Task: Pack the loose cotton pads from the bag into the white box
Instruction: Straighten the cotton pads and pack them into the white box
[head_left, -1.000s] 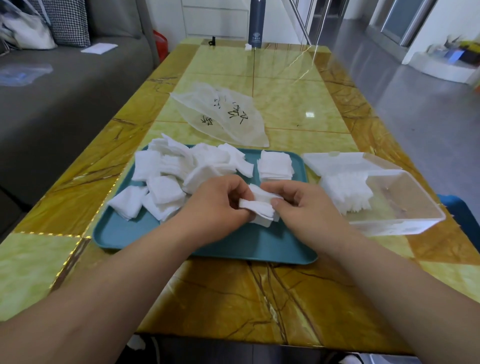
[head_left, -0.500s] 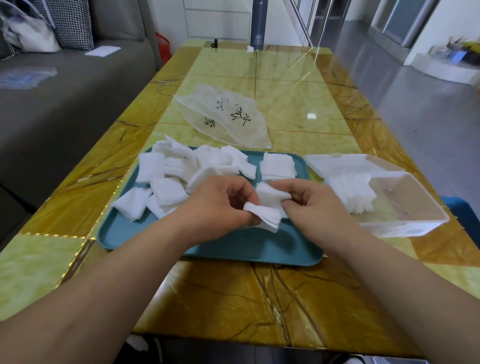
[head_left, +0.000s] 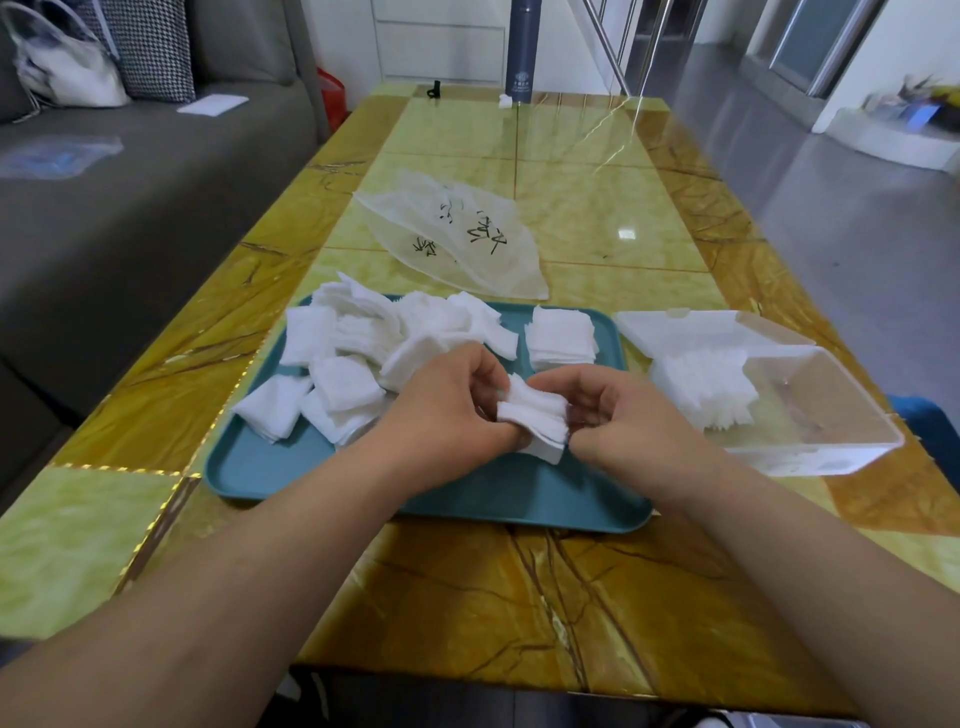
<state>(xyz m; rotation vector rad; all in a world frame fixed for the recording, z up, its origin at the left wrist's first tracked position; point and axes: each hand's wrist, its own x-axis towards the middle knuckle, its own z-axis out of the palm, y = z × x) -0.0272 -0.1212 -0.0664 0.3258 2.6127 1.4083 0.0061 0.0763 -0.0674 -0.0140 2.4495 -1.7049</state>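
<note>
Both hands, left hand (head_left: 447, 400) and right hand (head_left: 605, 415), pinch a small stack of cotton pads (head_left: 535, 418) between them, squaring it; next it likely goes into the white box (head_left: 810, 415) just right of the right hand

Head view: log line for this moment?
left hand, right hand: grip pad stack | position: above teal tray | white box: open, partly filled
</note>
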